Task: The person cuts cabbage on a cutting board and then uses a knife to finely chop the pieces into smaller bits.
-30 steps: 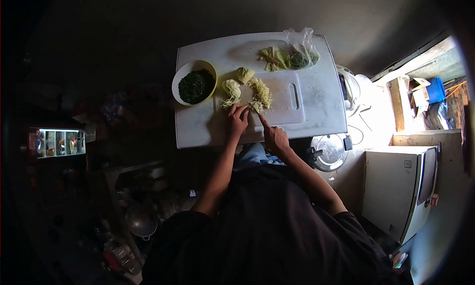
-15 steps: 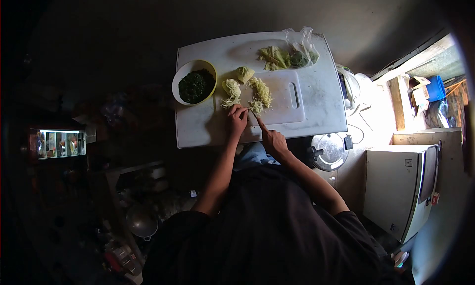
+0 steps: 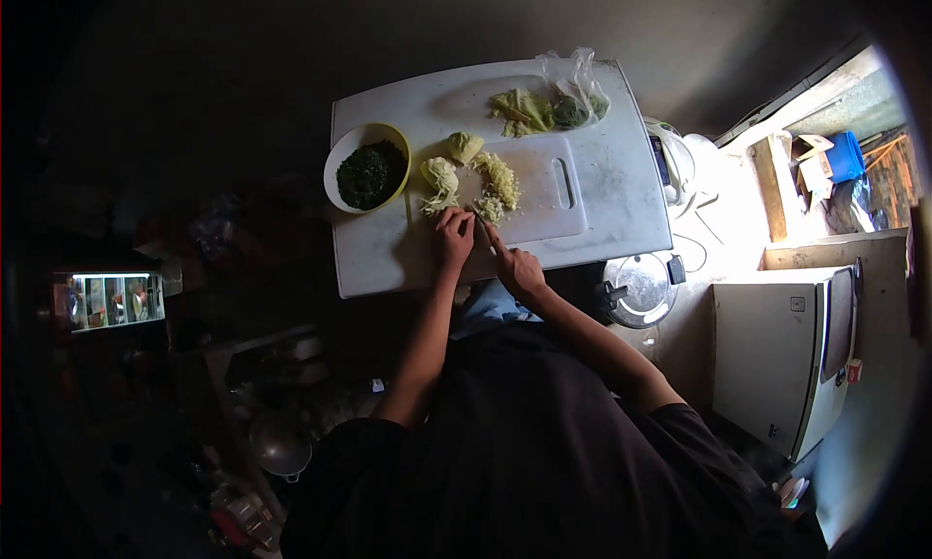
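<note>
The cabbage wedge (image 3: 439,179) lies on the cutting board (image 3: 544,185), just beyond the left hand (image 3: 452,234), whose fingers curl down at its near end (grip unclear). The right hand (image 3: 517,268), closed round a knife (image 3: 489,239), sits just beside.

Bowl of chopped greens (image 3: 367,168), plastic bag (image 3: 575,88), perhaps a fridge (image 3: 782,355)

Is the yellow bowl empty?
No, the bowl is filled with dark chopped greens.
</note>
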### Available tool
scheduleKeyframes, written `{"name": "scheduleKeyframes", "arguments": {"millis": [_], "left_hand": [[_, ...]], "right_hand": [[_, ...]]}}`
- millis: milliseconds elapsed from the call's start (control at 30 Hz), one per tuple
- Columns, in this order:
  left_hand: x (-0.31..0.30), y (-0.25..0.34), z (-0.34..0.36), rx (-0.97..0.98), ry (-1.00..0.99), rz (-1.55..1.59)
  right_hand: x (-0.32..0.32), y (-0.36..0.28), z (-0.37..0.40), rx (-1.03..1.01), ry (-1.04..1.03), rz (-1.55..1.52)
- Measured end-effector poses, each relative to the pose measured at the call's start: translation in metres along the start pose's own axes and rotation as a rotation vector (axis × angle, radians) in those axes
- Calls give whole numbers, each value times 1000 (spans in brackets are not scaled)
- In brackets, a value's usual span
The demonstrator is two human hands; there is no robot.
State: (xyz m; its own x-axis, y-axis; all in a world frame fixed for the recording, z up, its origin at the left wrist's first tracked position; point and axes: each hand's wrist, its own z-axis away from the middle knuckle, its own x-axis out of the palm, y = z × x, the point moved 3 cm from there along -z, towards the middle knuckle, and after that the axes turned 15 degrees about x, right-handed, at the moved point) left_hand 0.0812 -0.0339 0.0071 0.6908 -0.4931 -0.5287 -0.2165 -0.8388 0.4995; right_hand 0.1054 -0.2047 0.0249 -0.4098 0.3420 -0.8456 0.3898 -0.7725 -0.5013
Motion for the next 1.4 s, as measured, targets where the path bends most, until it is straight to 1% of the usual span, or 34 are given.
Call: {"name": "scheduleKeyframes", "arguments": {"millis": [67,167,367,467,567,800,900,1000,1067,1167,1200,1267,1400], "left_hand": [[-1,1,0,-25,-11,33],[2,-4,2,-1,-20,3],[-6,6,-6,67,-19,30],[-6,3,-4,19,-36,35],[-4,0,1,4,-21,-7],[-3,1,3,19,12,-31],[-2,0,3,8,9,-27],[1,-4,4,33,28,-25],[2,-6,6,54,25,-33],[-1,-1,2,71,6,-71],[-3,1,-1,78,4,-73],[-6,6,-2,62,40,-61],[-4,4,-1,11,8,-43]], "right_hand": [[-9,-1,7,35,-89,31],[-4,8,7,13,-54,21],[-4,14,2,-1,-35,4],[-18,7,3,32,-74,9],[-20,0,8,22,-84,2],[-14,0,12,4,-98,27],[-8,3,13,-5,-60,39],[0,6,10,6,-66,33],[4,7,4,-60,-28,-16],[16,8,-8,-42,-48,25],[11,5,-7,-41,-43,20],[-3,2,2,-10,-112,17],[-1,13,9,-20,-99,39]]}}
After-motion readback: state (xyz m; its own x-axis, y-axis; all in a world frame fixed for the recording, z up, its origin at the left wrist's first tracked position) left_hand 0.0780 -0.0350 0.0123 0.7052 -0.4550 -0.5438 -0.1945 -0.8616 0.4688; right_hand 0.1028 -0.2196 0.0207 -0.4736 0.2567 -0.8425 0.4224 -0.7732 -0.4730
